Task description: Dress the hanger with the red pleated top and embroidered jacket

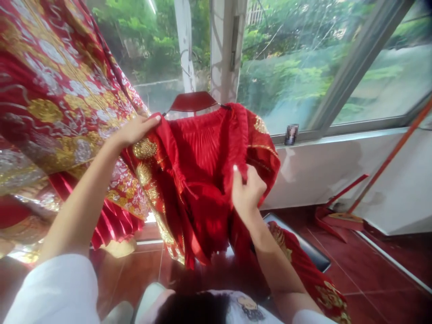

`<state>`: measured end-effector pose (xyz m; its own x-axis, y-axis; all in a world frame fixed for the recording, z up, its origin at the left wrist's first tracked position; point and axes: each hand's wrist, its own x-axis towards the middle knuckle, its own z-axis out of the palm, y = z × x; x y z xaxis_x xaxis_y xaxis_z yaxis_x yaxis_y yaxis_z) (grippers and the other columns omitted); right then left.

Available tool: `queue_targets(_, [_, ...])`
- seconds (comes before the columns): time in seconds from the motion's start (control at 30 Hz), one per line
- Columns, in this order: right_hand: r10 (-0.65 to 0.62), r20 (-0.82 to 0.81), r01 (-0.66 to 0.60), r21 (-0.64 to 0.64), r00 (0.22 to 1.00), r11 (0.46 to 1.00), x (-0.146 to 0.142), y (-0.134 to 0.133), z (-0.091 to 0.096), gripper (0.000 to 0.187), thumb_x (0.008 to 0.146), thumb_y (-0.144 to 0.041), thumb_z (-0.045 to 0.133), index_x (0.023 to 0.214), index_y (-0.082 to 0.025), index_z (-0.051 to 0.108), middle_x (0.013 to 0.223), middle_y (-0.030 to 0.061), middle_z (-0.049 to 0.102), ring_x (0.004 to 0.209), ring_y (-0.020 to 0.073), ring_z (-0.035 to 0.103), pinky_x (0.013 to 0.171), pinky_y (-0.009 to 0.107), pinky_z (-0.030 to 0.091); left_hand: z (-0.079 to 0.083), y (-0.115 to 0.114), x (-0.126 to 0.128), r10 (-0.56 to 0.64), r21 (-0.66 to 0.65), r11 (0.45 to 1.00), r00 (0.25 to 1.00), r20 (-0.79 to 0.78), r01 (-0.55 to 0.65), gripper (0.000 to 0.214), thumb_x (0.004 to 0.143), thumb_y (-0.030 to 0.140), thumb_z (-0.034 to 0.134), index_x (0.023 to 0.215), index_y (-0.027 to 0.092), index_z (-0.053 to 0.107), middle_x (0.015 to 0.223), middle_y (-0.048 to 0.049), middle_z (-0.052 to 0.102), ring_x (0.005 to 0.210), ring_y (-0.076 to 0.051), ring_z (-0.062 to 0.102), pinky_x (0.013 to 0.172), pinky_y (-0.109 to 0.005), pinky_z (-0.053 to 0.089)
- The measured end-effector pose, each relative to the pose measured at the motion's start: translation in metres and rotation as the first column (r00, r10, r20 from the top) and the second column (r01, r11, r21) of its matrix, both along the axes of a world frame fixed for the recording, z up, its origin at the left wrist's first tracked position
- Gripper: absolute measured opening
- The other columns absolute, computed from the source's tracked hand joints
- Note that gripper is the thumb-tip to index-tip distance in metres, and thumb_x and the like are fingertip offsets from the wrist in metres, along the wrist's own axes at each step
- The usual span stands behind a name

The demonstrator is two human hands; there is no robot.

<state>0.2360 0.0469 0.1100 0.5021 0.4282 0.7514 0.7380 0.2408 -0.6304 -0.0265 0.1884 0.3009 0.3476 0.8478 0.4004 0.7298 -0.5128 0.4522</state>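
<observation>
A red robe (pixel 199 180) hangs lengthwise downward from a hanger (pixel 193 101) between both raised hands, its hem toward the floor (pixel 371 279). The left hand (pixel 135 129) reaches up with its arm outstretched, pinching the robe's gold-trimmed edge. The right hand (pixel 247 191), held lower, pinches the inner fabric.

The red garment (pixel 202 180) on its hanger (pixel 193 101) fills the centre, blocking any reach straight ahead. From nine to eleven o'clock the embroidered red-and-gold fabric (pixel 57 90) hangs close, closing that side. At twelve the window frame (pixel 224 49) stands just behind. From three to five o'clock the tiled floor (pixel 371 279) lies open, except the broom (pixel 388 162) leaning on the wall (pixel 337 171).
</observation>
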Motion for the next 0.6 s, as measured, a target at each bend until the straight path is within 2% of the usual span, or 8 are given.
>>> queue_targets(0.07, [0.065, 0.035, -0.067, 0.057, 0.997, 0.996, -0.024, -0.002, 0.004, 0.039, 0.096, -0.043, 0.037, 0.098, -0.019, 0.067, 0.091, 0.0155, 0.071, 0.082, 0.0256, 0.067, 0.078, 0.036, 0.05, -0.002, -0.001, 0.003, 0.096, 0.068, 0.994, 0.991, -0.094, -0.09, 0.057, 0.085, 0.065, 0.042, 0.053, 0.019, 0.046, 0.054, -0.0022, 0.046, 0.056, -0.015, 0.043, 0.061, -0.031, 0.036])
queue_targets(0.2, [0.245, 0.018, -0.241, -0.115, 0.969, 0.964, -0.049, 0.027, -0.018, 0.041, 0.096, -0.034, 0.03, 0.105, -0.017, 0.066, 0.094, 0.0158, 0.072, 0.079, 0.0273, 0.069, 0.074, 0.038, 0.051, -0.004, -0.002, 0.005, 0.107, 0.178, 0.98, 0.99, -0.094, -0.089, 0.054, 0.086, 0.065, 0.039, 0.059, 0.019, 0.046, 0.055, -0.002, 0.044, 0.061, -0.017, 0.047, 0.064, -0.031, 0.038])
queue_targets(0.27, [0.24, -0.045, -0.244, -0.161, 0.97, 0.956, -0.045, 0.039, -0.032, 0.039, 0.096, -0.035, 0.032, 0.104, -0.016, 0.065, 0.092, 0.0158, 0.071, 0.078, 0.0279, 0.068, 0.072, 0.038, 0.051, -0.009, -0.013, 0.006, 0.101, 0.288, 0.953, 0.995, -0.014, -0.093, 0.045, 0.087, 0.06, 0.043, 0.073, 0.019, 0.056, 0.068, -0.0043, 0.054, 0.076, -0.021, 0.054, 0.073, -0.033, 0.042])
queue_targets(0.33, [0.222, -0.095, -0.231, -0.109, 0.971, 0.967, -0.035, 0.039, -0.043, 0.036, 0.095, -0.039, 0.037, 0.103, -0.017, 0.064, 0.093, 0.015, 0.071, 0.08, 0.0273, 0.068, 0.072, 0.036, 0.051, -0.025, -0.037, 0.008, 0.124, 0.415, 0.898, 0.989, 0.078, -0.145, 0.037, 0.088, 0.054, 0.046, 0.095, 0.021, 0.06, 0.093, -0.0076, 0.062, 0.101, -0.026, 0.055, 0.087, -0.036, 0.042])
queue_targets(0.4, [0.212, -0.15, -0.219, -0.032, 0.966, 0.975, -0.027, 0.027, -0.05, 0.034, 0.093, -0.043, 0.045, 0.102, -0.017, 0.064, 0.093, 0.0136, 0.071, 0.08, 0.0257, 0.068, 0.072, 0.035, 0.051, -0.055, -0.071, 0.013, 0.197, 0.482, 0.847, 0.974, 0.109, -0.225, 0.035, 0.089, 0.051, 0.047, 0.107, 0.022, 0.059, 0.109, -0.01, 0.061, 0.116, -0.029, 0.05, 0.096, -0.039, 0.039])
queue_targets(0.47, [0.194, -0.231, -0.198, 0.006, 0.954, 0.98, -0.023, 0.006, -0.056, 0.034, 0.091, -0.045, 0.049, 0.101, -0.017, 0.064, 0.09, 0.0122, 0.071, 0.076, 0.0234, 0.067, 0.07, 0.033, 0.051, -0.098, -0.104, 0.023, 0.323, 0.477, 0.816, 0.942, 0.091, -0.326, 0.036, 0.092, 0.051, 0.041, 0.099, 0.022, 0.06, 0.102, -0.0121, 0.062, 0.105, -0.029, 0.055, 0.091, -0.041, 0.04])
queue_targets(0.53, [0.18, -0.32, -0.192, -0.006, 0.93, 0.981, -0.025, -0.014, -0.061, 0.035, 0.092, -0.045, 0.047, 0.1, -0.016, 0.065, 0.078, 0.0085, 0.068, 0.066, 0.0201, 0.063, 0.064, 0.031, 0.049, -0.145, -0.124, 0.034, 0.388, 0.353, 0.859, 0.921, 0.024, -0.371, 0.04, 0.091, 0.056, 0.04, 0.094, 0.021, 0.06, 0.091, -0.0133, 0.064, 0.088, -0.029, 0.059, 0.076, -0.04, 0.042])
queue_targets(0.6, [0.22, -0.383, -0.247, -0.023, 0.897, 0.969, -0.032, -0.029, -0.066, 0.036, 0.094, -0.044, 0.044, 0.098, -0.016, 0.067, 0.064, 0.0033, 0.061, 0.055, 0.0167, 0.057, 0.056, 0.028, 0.045, -0.182, -0.129, 0.044, 0.412, 0.197, 0.894, 0.911, -0.013, -0.402, 0.043, 0.09, 0.06, 0.04, 0.093, 0.022, 0.06, 0.089, -0.0143, 0.066, 0.082, -0.029, 0.061, 0.064, -0.037, 0.039])
